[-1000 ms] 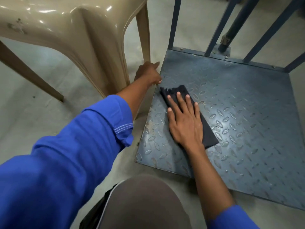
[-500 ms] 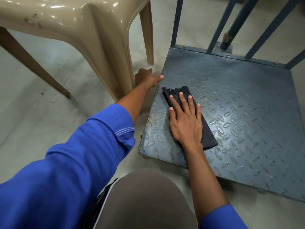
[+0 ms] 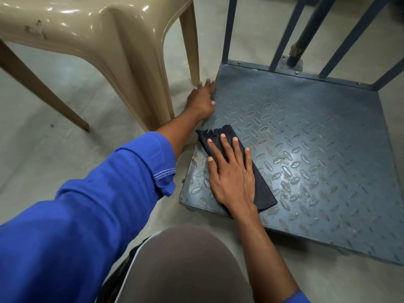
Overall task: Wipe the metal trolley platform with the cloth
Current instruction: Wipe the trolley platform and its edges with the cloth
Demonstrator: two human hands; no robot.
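Two hands are on the metal trolley platform [image 3: 306,149]. Your right hand [image 3: 232,178] lies flat on the dark cloth [image 3: 262,193], with the fingers [image 3: 225,145] spread and stretched out, pressing down and not closed around anything. The cloth is folded in a long shape and lies near the front left corner of the platform; its frayed end points to the far side, and its other end reaches almost to the front edge. Your left hand [image 3: 201,101] rests at the left edge of the platform, closer to the far left corner. Its fingers are open and loose, with the tips touching the edge, and they hold nothing.

The platform is blue-grey with a raised pattern of small ovals, and it looks worn and a little rusty near the front left corner. Blue bars [image 3: 227,29] stand up along its far edge. A beige plastic chair [image 3: 109,40] stands on the floor [image 3: 54,138] just beside the left edge, one leg near your left hand. Both sleeves [image 3: 98,204] are blue.
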